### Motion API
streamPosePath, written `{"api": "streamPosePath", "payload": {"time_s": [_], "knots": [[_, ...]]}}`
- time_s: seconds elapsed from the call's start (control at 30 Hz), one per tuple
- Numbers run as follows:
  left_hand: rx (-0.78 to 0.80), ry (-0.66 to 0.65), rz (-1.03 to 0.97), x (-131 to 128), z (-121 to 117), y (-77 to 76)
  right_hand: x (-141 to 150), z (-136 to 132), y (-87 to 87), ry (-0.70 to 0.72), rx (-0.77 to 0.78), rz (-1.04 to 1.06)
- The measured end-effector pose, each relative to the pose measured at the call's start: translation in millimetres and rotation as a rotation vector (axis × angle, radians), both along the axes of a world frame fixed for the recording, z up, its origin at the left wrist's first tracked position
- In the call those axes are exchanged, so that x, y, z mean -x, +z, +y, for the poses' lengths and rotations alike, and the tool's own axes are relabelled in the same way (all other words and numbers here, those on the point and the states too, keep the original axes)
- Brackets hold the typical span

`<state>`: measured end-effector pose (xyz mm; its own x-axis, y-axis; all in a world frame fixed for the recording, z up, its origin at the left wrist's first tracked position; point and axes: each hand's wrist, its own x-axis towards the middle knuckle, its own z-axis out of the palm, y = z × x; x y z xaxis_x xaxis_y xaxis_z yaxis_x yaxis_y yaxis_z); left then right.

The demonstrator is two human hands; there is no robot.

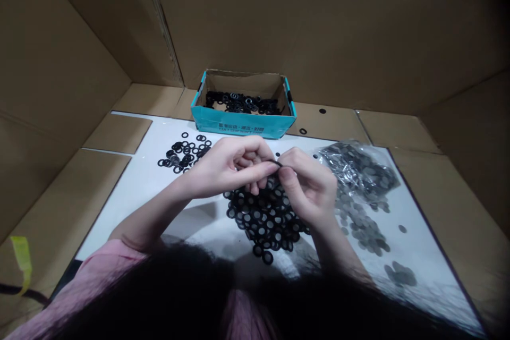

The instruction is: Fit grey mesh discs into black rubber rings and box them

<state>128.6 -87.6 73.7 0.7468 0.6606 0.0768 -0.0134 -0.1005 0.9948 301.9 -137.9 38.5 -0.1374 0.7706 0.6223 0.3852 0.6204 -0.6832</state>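
My left hand [229, 167] and my right hand [308, 186] meet above the white sheet [135, 186], fingers curled and pinched together on a small black ring [276, 162] held between the fingertips. Directly under them lies a heap of black rubber rings [265, 218]. A smaller scatter of black rings [184, 153] lies to the left of my left hand. To the right sits a clear plastic bag [360, 167] with grey discs [362, 228] spilling from it onto the sheet.
A teal cardboard box [243, 122] with black rings in it stands at the back. Brown cardboard walls [319, 26] enclose the work area on three sides. Dark hair and a pink sleeve [99, 276] fill the bottom edge.
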Motion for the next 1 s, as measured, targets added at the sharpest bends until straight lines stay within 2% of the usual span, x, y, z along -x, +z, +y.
{"api": "streamPosePath", "payload": {"time_s": [0.23,0.37,0.53,0.7,0.8,0.93,1.0], "knots": [[0.051,-0.043,0.024,3,2,6.7,7,-5,-5.3,-0.039,-0.07,0.085],[0.005,0.005,-0.004,4,-1,7.2,6,-4,-5.5,-0.04,-0.103,0.044],[-0.034,-0.006,-0.003,6,-4,9.1,7,-5,-5.7,-0.031,-0.113,0.041],[-0.144,-0.011,0.069,10,-2,9.2,8,-7,-4.2,-0.039,-0.123,0.006],[-0.212,-0.047,0.119,13,2,7.0,4,-5,0.6,0.016,-0.088,-0.098],[-0.342,-0.004,0.12,11,4,4.4,-3,-1,5.7,0.041,-0.092,-0.22],[-0.304,-0.003,0.092,8,1,3.3,-5,1,4.9,0.037,-0.094,-0.192]]}}
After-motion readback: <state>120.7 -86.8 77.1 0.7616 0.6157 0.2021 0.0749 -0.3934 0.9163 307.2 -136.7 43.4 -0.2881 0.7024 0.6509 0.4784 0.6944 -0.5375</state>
